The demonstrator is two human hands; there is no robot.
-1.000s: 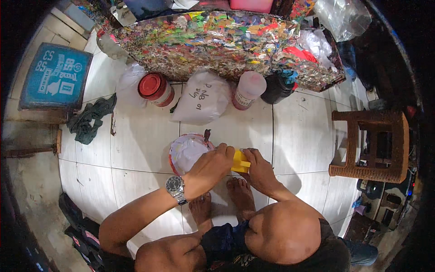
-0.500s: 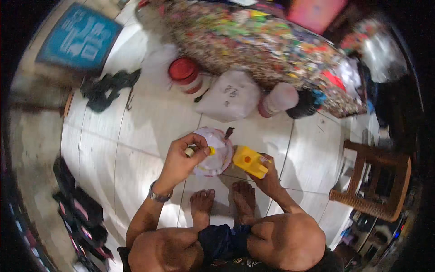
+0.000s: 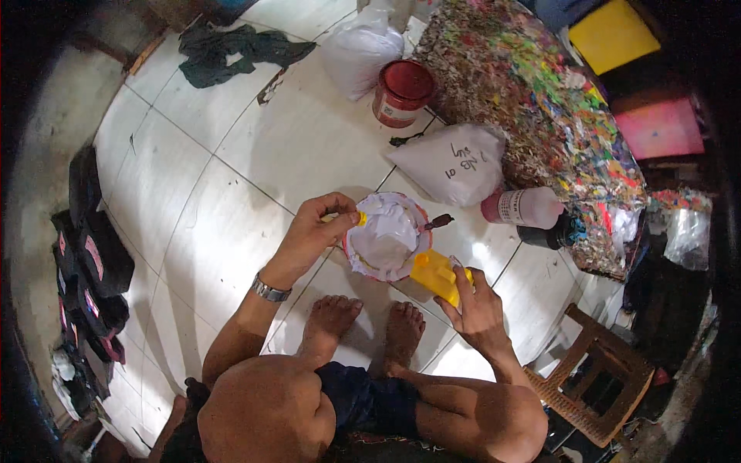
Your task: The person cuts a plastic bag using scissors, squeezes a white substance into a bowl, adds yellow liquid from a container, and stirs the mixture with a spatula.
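Observation:
My right hand is closed round a yellow plastic container, which is tilted at the lower right rim of a round tub of white paste; whether anything flows from it I cannot tell. My left hand pinches a small yellow piece, apparently a cap, beside the tub’s left side. A dark stained stick sticks out over the tub’s right rim. My bare feet stand on the tiles just below the tub.
Beyond the tub are a white plastic sack, a red tin, a pink bottle, a black jar and a paint-crusted block. A dark cloth lies upper left, black items left, a stool lower right.
The view has swung round. My left hand has left the container and drawn leftward with the yellow piece. The container in my right hand has moved toward the tub and tipped.

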